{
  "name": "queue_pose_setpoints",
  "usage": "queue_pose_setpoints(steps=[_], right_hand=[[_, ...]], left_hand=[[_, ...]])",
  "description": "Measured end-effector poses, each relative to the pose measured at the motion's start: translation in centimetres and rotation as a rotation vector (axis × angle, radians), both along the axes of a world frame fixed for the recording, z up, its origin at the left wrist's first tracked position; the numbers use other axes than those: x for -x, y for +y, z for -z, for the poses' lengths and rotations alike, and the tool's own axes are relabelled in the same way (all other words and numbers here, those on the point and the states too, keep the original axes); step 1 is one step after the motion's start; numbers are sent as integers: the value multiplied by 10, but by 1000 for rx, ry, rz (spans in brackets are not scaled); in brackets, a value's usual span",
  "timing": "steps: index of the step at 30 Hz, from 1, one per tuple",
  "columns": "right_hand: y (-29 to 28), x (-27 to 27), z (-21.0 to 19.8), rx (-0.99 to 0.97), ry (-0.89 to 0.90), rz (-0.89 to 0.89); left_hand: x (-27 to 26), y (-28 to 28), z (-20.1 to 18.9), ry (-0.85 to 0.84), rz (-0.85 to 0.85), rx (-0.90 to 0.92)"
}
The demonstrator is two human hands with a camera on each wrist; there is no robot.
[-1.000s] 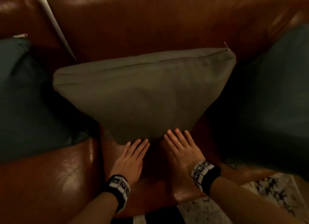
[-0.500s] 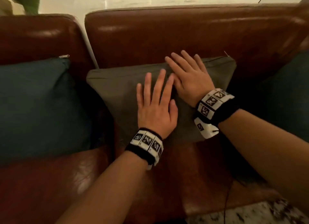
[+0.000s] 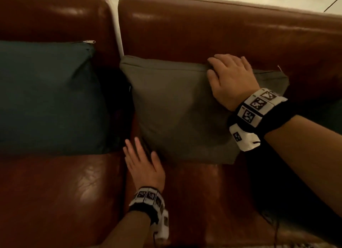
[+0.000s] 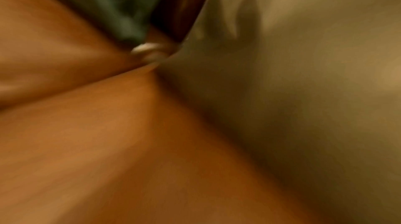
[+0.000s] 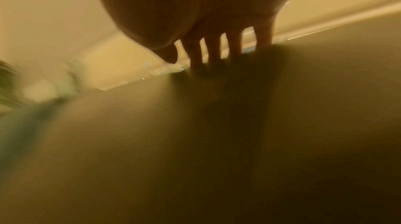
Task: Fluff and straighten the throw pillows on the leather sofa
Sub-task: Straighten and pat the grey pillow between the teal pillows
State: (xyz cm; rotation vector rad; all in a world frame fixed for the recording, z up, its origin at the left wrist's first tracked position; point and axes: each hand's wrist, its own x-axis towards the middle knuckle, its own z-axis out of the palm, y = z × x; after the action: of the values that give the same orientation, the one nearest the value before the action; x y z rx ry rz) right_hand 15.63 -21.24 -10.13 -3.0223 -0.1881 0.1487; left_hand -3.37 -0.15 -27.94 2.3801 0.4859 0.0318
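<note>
A grey-olive throw pillow (image 3: 175,109) stands against the back of the brown leather sofa (image 3: 203,25). My right hand (image 3: 227,75) grips its top edge right of the middle, thumb on the front and fingers (image 5: 213,51) hooked over behind. Down at the pillow's lower left corner my left hand (image 3: 142,155) lies flat on the seat, its straight fingers touching the pillow's edge. The blurred left wrist view shows the grey pillow (image 4: 303,73) meeting the seat leather (image 4: 108,142). In the right wrist view the grey pillow (image 5: 195,142) fills the lower half.
A dark teal pillow (image 3: 46,96) stands upright on the left seat, a narrow gap between it and the grey one. Another dark pillow (image 3: 335,114) shows at the right edge. Bare leather seat (image 3: 55,192) lies in front. A thin cable (image 3: 275,229) hangs near my right forearm.
Both hands lay flat on the pillow's front half a second ago. My right hand has since moved up onto the top edge, and my left has dropped to the lower left corner.
</note>
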Motion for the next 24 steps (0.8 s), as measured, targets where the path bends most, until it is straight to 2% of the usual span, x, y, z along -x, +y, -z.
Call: queue_pose_setpoints(steps=[4, 6, 9, 12, 14, 17, 18, 19, 20, 22, 24], right_hand=[[83, -18, -8, -131, 79, -239], [107, -25, -8, -124, 129, -229], [117, -29, -8, -122, 108, -133], [116, -26, -10, -245, 41, -76], [116, -27, -10, -318, 16, -54], [116, -30, -5, -374, 4, -48], [115, -31, -3, -400, -5, -38], [115, -30, -1, -423, -12, -31], [115, -30, 1, -442, -15, -26], [114, -29, 2, -472, -18, -23], [111, -28, 1, -503, -30, -17]], left_hand=[[-98, -30, -61, -350, -229, 348], [-124, -39, -73, -391, -314, 411], [-125, -40, -64, -387, -354, 378], [-99, -37, -34, -282, -348, 405], [-77, -37, -5, -158, -419, 483], [-48, -38, 17, 64, -515, 690], [-45, -38, 19, 134, -611, 835], [-41, -36, 17, 147, -678, 897], [-45, -33, 4, 188, -755, 911], [-47, -24, -17, 201, -715, 846], [-48, -18, -20, 150, -598, 660]])
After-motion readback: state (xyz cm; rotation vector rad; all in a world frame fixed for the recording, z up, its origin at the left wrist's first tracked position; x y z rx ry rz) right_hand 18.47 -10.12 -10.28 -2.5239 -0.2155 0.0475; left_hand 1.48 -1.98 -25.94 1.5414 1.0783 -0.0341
